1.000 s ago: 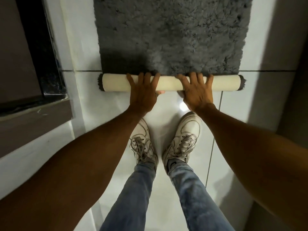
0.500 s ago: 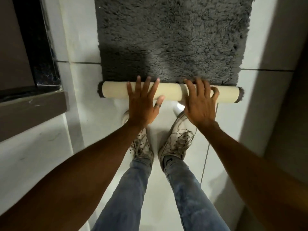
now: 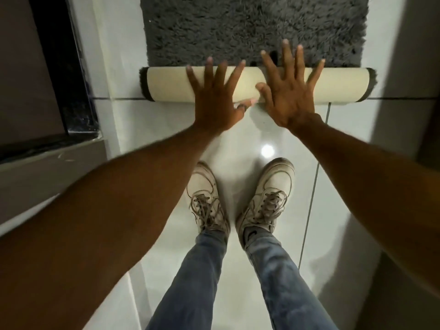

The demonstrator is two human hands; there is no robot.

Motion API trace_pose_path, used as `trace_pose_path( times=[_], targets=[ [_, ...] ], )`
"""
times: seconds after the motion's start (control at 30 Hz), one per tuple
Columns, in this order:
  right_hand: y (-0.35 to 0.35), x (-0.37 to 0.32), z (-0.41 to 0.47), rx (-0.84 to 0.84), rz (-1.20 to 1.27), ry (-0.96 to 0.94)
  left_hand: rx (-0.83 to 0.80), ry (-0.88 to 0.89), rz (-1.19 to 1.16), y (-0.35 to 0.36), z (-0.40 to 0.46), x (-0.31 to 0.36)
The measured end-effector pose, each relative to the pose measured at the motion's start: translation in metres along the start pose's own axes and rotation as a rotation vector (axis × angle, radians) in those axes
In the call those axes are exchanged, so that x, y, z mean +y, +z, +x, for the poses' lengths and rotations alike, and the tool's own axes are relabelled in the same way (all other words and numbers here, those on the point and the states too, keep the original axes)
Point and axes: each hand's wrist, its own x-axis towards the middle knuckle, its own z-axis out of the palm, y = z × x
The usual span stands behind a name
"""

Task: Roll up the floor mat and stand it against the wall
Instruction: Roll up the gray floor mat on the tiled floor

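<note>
A shaggy dark grey floor mat [image 3: 257, 29] lies on the white tile floor ahead of me, its far end cut off by the frame. Its near end is wound into a roll [image 3: 169, 85] with the cream backing outward, lying crosswise. My left hand [image 3: 217, 96] presses flat on the roll's middle, fingers spread. My right hand [image 3: 289, 91] lies flat beside it, fingers spread, fingertips reaching over the roll onto the grey pile. Neither hand grips the roll.
A dark doorway with a black glossy frame [image 3: 78, 91] and a grey step [image 3: 47, 167] borders the left. A grey wall [image 3: 404, 55] runs along the right. My two white sneakers [image 3: 207, 198] stand on the glossy tiles [image 3: 250, 139] behind the roll.
The roll has grown thicker and advanced further over the flat mat. Both hands have opened wider and slid forward on it, the right fingertips now past the roll.
</note>
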Motion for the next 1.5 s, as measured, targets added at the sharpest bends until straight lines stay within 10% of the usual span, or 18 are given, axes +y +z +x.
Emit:
trace_pose_path(
  times=[0.7,0.93,1.17,1.5],
  targets=[
    [0.006,-0.016,-0.076,-0.544,-0.088,-0.159,-0.397,0.02,-0.108,-0.005,-0.084,0.025],
    [0.006,-0.008,-0.042,-0.803,0.012,-0.146,-0.118,-0.029,-0.096,0.024,-0.166,0.044],
    [0.012,-0.009,-0.128,-0.065,0.024,-0.113,-0.095,0.005,-0.045,0.024,-0.114,0.026],
    [-0.013,-0.001,-0.035,-0.171,-0.145,-0.004,0.042,0.09,0.002,0.009,-0.059,-0.007]
  ],
)
